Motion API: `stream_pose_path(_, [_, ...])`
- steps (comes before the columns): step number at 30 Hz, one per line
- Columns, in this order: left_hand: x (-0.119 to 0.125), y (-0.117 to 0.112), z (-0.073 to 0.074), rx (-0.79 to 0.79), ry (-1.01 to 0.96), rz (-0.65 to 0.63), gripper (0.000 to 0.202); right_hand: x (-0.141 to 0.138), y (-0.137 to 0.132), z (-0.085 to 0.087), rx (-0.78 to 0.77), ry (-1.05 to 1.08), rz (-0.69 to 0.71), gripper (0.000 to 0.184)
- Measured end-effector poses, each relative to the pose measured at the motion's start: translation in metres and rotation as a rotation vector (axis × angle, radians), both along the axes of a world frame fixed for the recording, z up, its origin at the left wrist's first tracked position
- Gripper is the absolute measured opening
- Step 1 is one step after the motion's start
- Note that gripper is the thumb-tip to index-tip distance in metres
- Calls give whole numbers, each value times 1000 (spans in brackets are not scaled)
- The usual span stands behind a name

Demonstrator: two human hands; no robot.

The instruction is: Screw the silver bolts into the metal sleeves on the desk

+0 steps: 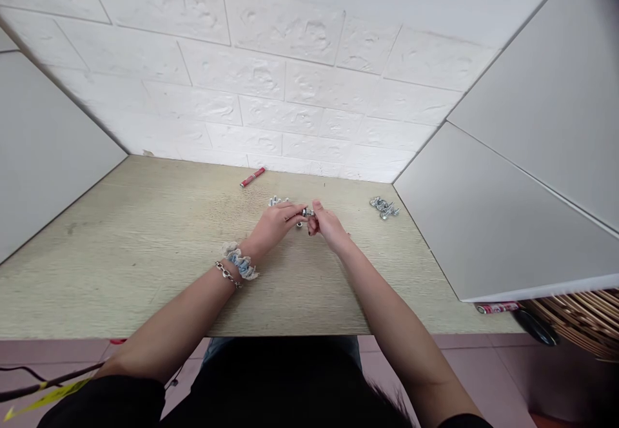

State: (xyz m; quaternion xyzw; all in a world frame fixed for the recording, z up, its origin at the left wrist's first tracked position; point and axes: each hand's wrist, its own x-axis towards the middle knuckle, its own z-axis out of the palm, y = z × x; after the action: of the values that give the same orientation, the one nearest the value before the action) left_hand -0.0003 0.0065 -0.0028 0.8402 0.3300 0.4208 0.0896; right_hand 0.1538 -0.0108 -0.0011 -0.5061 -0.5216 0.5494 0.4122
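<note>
My left hand (278,220) and my right hand (326,223) meet over the middle of the wooden table (145,254). Both pinch a small metal bolt (305,212) between their fingertips, the left from one end and the right from the other. Another small metal piece (300,224) lies just under the hands. A few loose metal bolts (278,201) lie just behind my left hand. My left wrist wears a chain bracelet and a fabric scrunchie (239,262).
A pile of metal bolts (384,207) lies at the back right of the table. A red pen-like stick (253,176) lies near the white brick wall. Grey panels flank both sides. A wicker basket (580,315) sits low right.
</note>
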Motion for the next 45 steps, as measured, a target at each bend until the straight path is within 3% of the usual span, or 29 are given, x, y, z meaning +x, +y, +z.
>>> stream_pose_path(3, [-2, 1, 2, -19, -5, 21, 25, 0, -2, 4, 79, 139, 3, 29])
stream_pose_path(7, [-3, 1, 4, -44, 10, 17, 26, 3, -2, 11, 40, 334, -44, 43])
stream_pose_path(10, [-2, 1, 3, -18, -3, 5, 25, 5, 0, 10, -22, 254, -71, 31])
stream_pose_path(14, [-1, 0, 1, -1, -7, -4, 27, 3, 1, 3, -63, 28, -6, 51])
stream_pose_path(16, [-1, 1, 0, 2, -3, 9, 27, 3, 0, 2, -52, -6, 22, 51])
stream_pose_path(20, [-2, 2, 0, -8, -7, 26, 25, 5, -2, 8, -65, 198, 47, 21])
stream_pose_path(24, [-2, 3, -1, 6, -18, 17, 26, 10, -3, 13, -63, 424, 45, 36])
stream_pose_path(29, [-1, 3, -2, 12, -10, 2, 27, 7, 0, 11, -157, 267, 23, 24])
stream_pose_path(33, [-1, 3, -1, 28, 0, 4, 27, 5, 3, 5, -234, 108, 96, 54])
stream_pose_path(36, [-1, 3, 0, 30, -1, 9, 27, 5, 3, 1, -232, 81, 90, 59])
stream_pose_path(45, [-2, 0, 6, 4, 13, 15, 28, 8, 1, 6, -212, 161, 61, 43])
